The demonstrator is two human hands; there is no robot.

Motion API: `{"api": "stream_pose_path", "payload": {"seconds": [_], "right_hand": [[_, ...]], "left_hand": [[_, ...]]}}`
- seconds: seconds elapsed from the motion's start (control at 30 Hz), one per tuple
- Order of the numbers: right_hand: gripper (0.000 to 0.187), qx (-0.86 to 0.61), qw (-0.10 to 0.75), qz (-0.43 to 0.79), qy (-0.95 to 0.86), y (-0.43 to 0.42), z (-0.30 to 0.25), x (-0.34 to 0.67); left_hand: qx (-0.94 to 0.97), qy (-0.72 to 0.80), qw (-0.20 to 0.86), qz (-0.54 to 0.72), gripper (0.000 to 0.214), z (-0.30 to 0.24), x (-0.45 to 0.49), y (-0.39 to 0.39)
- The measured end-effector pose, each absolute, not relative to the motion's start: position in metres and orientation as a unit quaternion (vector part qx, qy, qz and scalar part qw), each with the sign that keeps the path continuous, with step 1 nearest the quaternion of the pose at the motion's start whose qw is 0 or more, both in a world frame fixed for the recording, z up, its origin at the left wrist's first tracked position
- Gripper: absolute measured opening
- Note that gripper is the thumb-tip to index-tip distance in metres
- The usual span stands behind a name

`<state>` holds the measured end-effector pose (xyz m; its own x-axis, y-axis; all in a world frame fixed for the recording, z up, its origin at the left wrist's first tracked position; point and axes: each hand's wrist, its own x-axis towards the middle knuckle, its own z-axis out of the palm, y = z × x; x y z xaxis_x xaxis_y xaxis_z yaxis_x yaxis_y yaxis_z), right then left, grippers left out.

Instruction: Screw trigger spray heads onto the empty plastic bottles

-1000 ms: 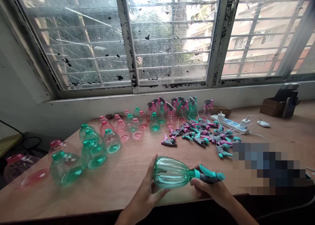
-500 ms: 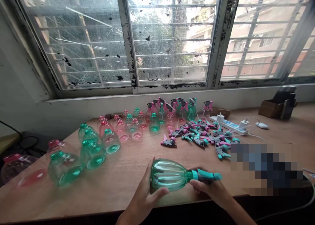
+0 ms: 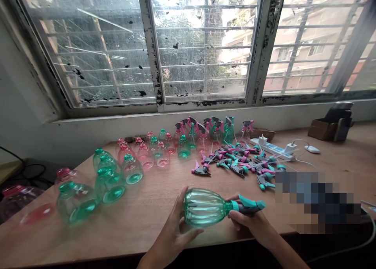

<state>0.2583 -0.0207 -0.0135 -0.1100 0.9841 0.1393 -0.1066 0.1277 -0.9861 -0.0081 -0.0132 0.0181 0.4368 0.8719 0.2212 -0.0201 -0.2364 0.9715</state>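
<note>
A green ribbed spray bottle lies sideways in the air above the front of the table, its base to the left. My left hand cups the base, fingertips at its upper edge and thumb stretched out just below. At the neck, my right hand is closed around the collar of the teal and grey trigger head, thumb on the near side. The trigger head sits on the bottle's neck; how tightly cannot be seen. The right fingers are partly hidden behind it.
Headless green bottles and pink bottles stand at the left. Loose trigger heads lie heaped beyond my hands, with finished spray bottles behind. A power strip and a brown box stand at right. A blurred patch hides part of the table.
The bottle has shifted slightly right and its base sits a little farther from my left palm. The trigger head has turned slightly, showing more of its teal lever.
</note>
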Motion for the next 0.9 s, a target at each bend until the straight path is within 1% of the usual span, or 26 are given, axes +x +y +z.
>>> {"api": "stream_pose_path", "payload": {"seconds": [0.1, 0.17, 0.27, 0.43, 0.53, 0.73, 0.9], "right_hand": [[0.043, -0.417, 0.514, 0.522, -0.538, -0.023, -0.011, 0.256], [0.045, -0.432, 0.501, 0.517, -0.544, -0.024, -0.009, 0.255], [0.045, -0.446, 0.497, 0.512, -0.54, -0.024, -0.01, 0.255], [0.046, -0.42, 0.524, 0.525, -0.523, -0.02, -0.018, 0.258], [0.046, -0.41, 0.525, 0.53, -0.524, -0.018, -0.02, 0.26], [0.046, -0.425, 0.501, 0.52, -0.546, -0.023, -0.008, 0.256], [0.043, -0.46, 0.482, 0.488, -0.563, -0.026, -0.003, 0.254]], "left_hand": [[0.633, 0.318, 0.573, 0.412, 0.1, 0.021, -0.01, -0.013], [0.624, 0.315, 0.581, 0.416, 0.099, 0.021, -0.011, -0.011], [0.624, 0.316, 0.581, 0.417, 0.097, 0.02, -0.012, -0.008], [0.643, 0.326, 0.566, 0.4, 0.099, 0.018, -0.011, -0.007], [0.647, 0.344, 0.552, 0.399, 0.098, 0.021, -0.011, -0.011], [0.629, 0.348, 0.569, 0.4, 0.114, 0.031, -0.009, -0.019], [0.635, 0.345, 0.561, 0.405, 0.096, 0.029, -0.008, -0.016]]}}
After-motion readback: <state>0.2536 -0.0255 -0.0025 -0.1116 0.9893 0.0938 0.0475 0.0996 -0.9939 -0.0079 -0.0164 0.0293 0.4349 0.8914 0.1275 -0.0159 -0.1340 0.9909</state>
